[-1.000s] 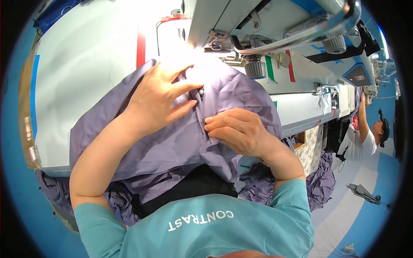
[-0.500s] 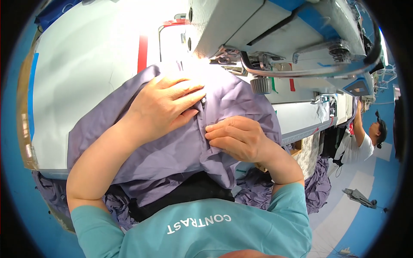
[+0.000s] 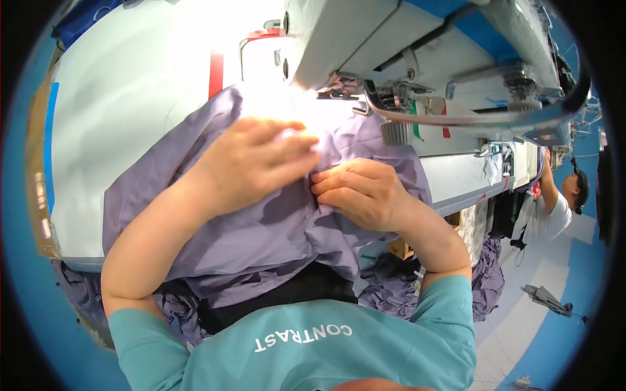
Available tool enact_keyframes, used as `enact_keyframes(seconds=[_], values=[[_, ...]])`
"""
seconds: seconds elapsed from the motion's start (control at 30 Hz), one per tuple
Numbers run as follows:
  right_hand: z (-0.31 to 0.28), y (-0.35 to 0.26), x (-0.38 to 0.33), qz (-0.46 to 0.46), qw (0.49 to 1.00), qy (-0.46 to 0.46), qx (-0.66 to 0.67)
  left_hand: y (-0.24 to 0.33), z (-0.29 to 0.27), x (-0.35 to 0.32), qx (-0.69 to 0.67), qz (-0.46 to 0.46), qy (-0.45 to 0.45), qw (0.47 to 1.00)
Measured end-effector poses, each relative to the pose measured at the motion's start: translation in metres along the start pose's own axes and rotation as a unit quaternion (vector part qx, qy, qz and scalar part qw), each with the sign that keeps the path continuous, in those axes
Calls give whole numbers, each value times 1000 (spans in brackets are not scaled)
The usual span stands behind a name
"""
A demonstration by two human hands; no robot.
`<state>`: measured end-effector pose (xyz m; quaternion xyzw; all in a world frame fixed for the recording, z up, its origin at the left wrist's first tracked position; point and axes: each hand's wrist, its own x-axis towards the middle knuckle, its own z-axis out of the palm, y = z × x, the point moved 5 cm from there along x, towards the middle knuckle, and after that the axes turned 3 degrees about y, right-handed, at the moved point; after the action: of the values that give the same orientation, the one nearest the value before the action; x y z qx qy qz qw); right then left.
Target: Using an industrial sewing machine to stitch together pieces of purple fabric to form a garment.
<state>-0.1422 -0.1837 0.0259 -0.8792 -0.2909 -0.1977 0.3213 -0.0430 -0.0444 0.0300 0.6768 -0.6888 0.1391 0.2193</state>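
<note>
Purple fabric [image 3: 248, 241] lies bunched over the front of the white sewing table, its far part under the head of the sewing machine [image 3: 365, 52]. My right hand [image 3: 362, 195] pinches a fold of this cloth along a seam, just in front of the machine. To its left, my left hand [image 3: 261, 159] hovers over or lightly touches the cloth, fingers stretched toward the needle area and blurred by motion. Strong lamp light washes out the cloth beneath the needle, hiding detail there. A ribbed metal knob [image 3: 396, 133] stands out on the machine's near side.
The white tabletop [image 3: 124, 130] spreads to the left, marked with red tape [image 3: 216, 75]. More purple cloth [image 3: 391, 283] hangs below the table edge at right. Farther right, a person [image 3: 554, 202] in a white top works at another station.
My left hand has shifted slightly right and off its flat press on the cloth. My right hand has pushed a little forward with the fabric, whose far part has moved nearer the needle.
</note>
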Motion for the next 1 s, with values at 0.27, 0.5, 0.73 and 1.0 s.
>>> enact_keyframes(seconds=[0.27, 0.5, 0.73, 1.0], values=[[-3, 1, -1, 15, 1000, -15, 18, 55, -1, -15, -120, -58, 20, 991], [-5, 0, -3, 14, 999, 23, 23, 51, -2, -15, -97, -20, 88, 991], [-1, -5, -4, 3, 1000, -11, -14, 45, -4, -12, -120, -1, 55, 991], [-1, -1, -4, 19, 999, -25, -9, 6, 0, 1, -17, -128, -55, 990]])
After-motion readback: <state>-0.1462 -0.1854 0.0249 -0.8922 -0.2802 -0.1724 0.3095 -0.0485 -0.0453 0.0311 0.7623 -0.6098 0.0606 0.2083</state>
